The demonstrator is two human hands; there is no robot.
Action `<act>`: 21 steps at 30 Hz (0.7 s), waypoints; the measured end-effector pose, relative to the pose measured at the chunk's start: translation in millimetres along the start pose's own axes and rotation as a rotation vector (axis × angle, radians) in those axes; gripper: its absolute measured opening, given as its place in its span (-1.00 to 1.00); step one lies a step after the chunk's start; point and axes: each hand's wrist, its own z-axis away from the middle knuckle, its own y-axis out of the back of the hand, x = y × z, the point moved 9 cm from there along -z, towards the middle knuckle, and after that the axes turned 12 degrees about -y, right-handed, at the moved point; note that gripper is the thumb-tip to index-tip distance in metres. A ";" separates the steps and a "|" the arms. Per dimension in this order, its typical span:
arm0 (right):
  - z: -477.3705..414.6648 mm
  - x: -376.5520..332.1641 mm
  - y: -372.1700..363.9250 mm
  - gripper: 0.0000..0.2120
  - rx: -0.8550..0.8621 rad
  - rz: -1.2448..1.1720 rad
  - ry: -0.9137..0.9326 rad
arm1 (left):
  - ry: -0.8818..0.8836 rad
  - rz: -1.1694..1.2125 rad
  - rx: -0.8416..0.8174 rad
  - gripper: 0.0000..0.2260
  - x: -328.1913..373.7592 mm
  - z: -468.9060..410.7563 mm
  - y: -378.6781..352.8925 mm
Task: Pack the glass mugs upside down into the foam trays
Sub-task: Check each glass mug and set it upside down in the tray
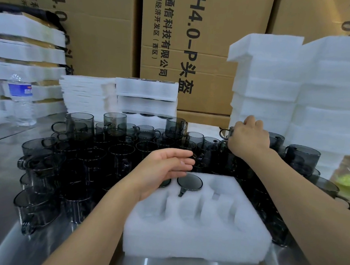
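1. Smoke-grey glass makes up the mugs [115,149]: see-through, straight-walled, each with a loop handle. They crowd the steel table [9,245] behind the foam tray [194,242] and along both of its sides, most standing mouth up, a few stacked on others.
2. The foam tray is a thick white block lying at the near middle of the table, cut into round pockets with a side slot for each handle.
3. One inverted mug [189,181] sits in the middle pocket of the tray's far row, its flat base up and its handle pointing toward the near edge.
4. A second mug [165,183] sits in the far-left pocket, mostly hidden beneath the palm.
5. The left hand [163,170] hovers over the tray's far-left corner, fingers straight and loosely together, pointing right, holding nothing.
6. The right hand [249,139] reaches past the tray's far-right corner, wrist bent down, fingers curled over the top of a standing mug [226,133], gripping it; the handle sticks out to the left.
7. Behind the tray, beyond the mugs, stand white foam stacks [295,88] and brown cartons [106,36]; a water bottle [21,100] stands far to the tray's left.
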 end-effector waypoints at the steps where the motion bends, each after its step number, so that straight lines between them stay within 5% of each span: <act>1: -0.9 1.5 -1.1 -0.75 -0.010 0.014 0.002 | 0.000 0.001 0.004 -0.73 0.1 0.3 0.0; 5: 5.9 1.2 7.5 -0.74 0.065 -0.024 0.057 | -0.003 0.016 0.021 -0.77 0.8 0.7 -0.1; 10: 57.6 -17.3 36.7 -0.85 0.250 -0.580 0.285 | 0.045 0.109 0.059 -0.68 0.7 0.6 -0.3; 17: 116.2 -30.5 21.0 -0.93 0.011 -0.959 0.554 | 0.045 0.008 -0.006 -0.60 1.2 2.1 -6.5; 21: 122.7 -27.9 20.0 -0.90 -0.003 -0.911 0.604 | -0.020 -0.023 -0.075 -0.72 5.2 4.0 -10.5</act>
